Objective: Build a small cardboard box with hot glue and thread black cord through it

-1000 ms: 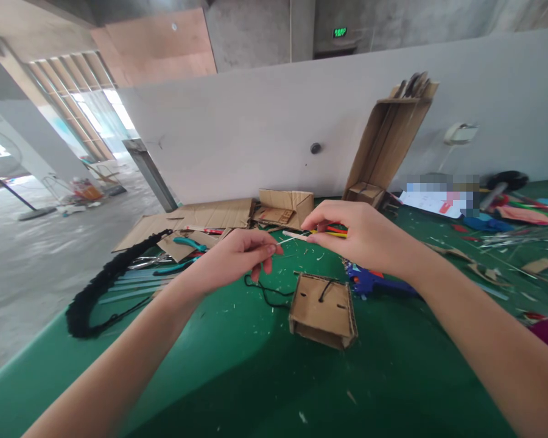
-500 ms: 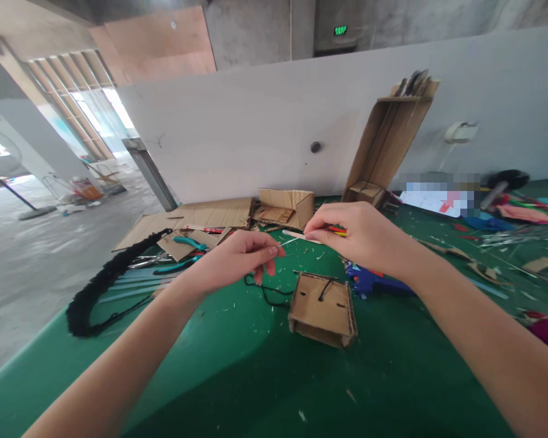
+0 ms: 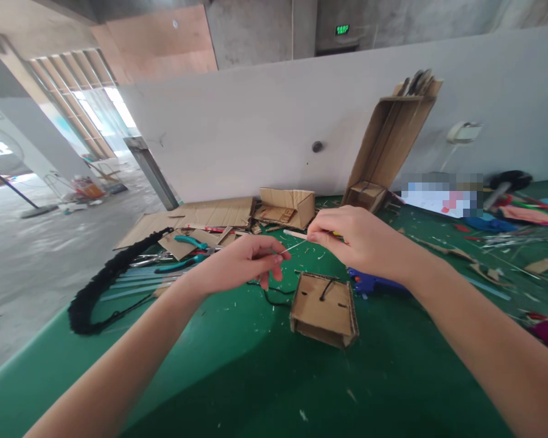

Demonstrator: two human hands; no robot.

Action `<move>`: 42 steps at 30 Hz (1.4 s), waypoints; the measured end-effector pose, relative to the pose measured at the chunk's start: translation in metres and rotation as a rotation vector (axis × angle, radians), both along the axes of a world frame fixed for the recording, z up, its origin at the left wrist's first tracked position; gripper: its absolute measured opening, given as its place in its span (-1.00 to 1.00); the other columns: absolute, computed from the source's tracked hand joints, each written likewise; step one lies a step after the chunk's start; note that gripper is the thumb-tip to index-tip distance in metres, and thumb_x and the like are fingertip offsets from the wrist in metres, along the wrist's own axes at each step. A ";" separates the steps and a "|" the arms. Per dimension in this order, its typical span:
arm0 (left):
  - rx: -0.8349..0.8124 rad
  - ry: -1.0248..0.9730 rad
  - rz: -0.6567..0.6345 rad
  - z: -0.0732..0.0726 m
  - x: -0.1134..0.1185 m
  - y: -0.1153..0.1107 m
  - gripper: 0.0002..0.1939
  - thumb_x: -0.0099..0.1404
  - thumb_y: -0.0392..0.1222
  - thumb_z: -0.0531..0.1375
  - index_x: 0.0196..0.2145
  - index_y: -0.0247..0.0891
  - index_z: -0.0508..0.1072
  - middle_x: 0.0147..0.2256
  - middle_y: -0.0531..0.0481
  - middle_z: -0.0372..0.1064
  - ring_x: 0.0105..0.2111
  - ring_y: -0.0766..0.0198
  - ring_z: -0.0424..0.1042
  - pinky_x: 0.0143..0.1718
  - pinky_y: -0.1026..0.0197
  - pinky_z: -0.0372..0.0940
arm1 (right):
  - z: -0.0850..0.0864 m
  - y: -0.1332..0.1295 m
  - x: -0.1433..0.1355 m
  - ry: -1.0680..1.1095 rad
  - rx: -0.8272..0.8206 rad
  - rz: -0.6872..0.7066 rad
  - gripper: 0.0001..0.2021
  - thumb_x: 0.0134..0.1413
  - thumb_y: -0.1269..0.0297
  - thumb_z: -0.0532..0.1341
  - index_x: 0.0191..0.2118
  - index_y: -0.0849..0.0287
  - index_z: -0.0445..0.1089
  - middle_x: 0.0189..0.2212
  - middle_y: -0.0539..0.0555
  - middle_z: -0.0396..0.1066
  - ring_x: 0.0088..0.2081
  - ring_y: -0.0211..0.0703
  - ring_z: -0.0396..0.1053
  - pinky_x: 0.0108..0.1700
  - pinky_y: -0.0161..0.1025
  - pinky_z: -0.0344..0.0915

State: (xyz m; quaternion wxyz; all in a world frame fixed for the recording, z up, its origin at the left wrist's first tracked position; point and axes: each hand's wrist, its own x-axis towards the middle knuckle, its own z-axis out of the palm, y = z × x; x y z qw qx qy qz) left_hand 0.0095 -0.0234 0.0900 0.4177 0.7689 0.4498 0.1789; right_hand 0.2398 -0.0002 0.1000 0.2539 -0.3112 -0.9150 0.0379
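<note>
A thin pale strand (image 3: 295, 247) is stretched between my two hands above the table; its exact material is too fine to tell. My left hand (image 3: 244, 261) pinches one end between thumb and finger, its other fingers curled loosely. The opposite end is in the fingertips of my right hand (image 3: 354, 234). Below them sits a small cardboard box (image 3: 325, 298), open at the front, with holes in its top. Black cord (image 3: 276, 301) pokes through one hole and trails off to the left. Behind my right wrist lies a blue plastic object (image 3: 375, 282), partly hidden.
Teal-handled pliers (image 3: 189, 241), clear sticks (image 3: 139, 281) and a black fuzzy strip (image 3: 84, 304) lie left. Cardboard pieces (image 3: 219, 213) line the wall, where a tall cardboard frame (image 3: 390, 140) leans. Scraps and tools litter the right of the green table (image 3: 237, 377).
My right hand has shifted slightly right and down, and my left hand slightly down and right. The strand is still between them; the box has not moved on the table.
</note>
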 end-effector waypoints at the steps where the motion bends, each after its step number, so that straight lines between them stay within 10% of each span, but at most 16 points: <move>1: 0.000 -0.005 -0.002 0.000 0.000 0.000 -0.79 0.30 -0.14 0.06 -0.17 -0.27 0.38 -0.39 0.00 0.46 -0.51 0.37 0.43 -0.46 0.29 0.31 | 0.000 0.000 -0.001 -0.008 -0.005 -0.004 -0.74 0.25 0.25 0.02 -0.39 0.18 0.38 -0.44 0.04 0.41 -0.38 -0.23 0.29 -0.31 -0.23 0.11; 23: -0.110 -0.127 -0.049 -0.021 -0.005 0.014 -0.76 0.35 -0.08 0.03 -0.23 -0.27 0.38 -0.37 -0.02 0.48 -0.52 0.42 0.42 -0.53 0.35 0.18 | -0.002 0.005 0.006 0.045 -0.204 -0.045 -0.62 0.26 0.08 -0.02 -0.37 0.16 0.43 -0.40 0.05 0.46 -0.34 -0.19 0.35 -0.31 -0.21 0.17; 32: -0.153 -0.151 0.001 -0.031 -0.005 0.018 -0.77 0.35 -0.08 0.03 -0.22 -0.27 0.37 -0.37 -0.01 0.48 -0.55 0.43 0.42 -0.55 0.36 0.15 | 0.000 0.008 0.021 -0.078 -0.079 -0.405 -0.47 0.25 -0.02 -0.10 -0.57 0.13 0.37 -0.67 0.05 0.32 -0.61 -0.20 0.25 -0.48 -0.16 0.09; 38: -0.141 -0.192 0.054 -0.035 -0.005 0.022 -0.76 0.32 -0.05 0.06 -0.24 -0.28 0.38 -0.41 0.00 0.47 -0.58 0.43 0.40 -0.59 0.38 0.16 | -0.015 0.017 0.022 -0.156 0.027 -0.260 -0.53 0.11 0.41 -0.03 0.16 0.14 0.20 0.01 0.22 0.33 -0.13 0.06 0.35 -0.19 -0.01 0.25; 42: -0.009 -0.467 0.285 -0.034 -0.002 0.024 -0.81 0.28 -0.13 0.13 -0.26 -0.32 0.39 -0.46 0.02 0.44 -0.63 0.45 0.38 -0.58 0.37 0.20 | -0.015 0.013 0.012 -0.080 0.059 -0.227 -0.57 0.12 0.40 -0.01 0.12 0.17 0.25 0.02 0.19 0.33 -0.12 0.03 0.35 -0.13 -0.02 0.25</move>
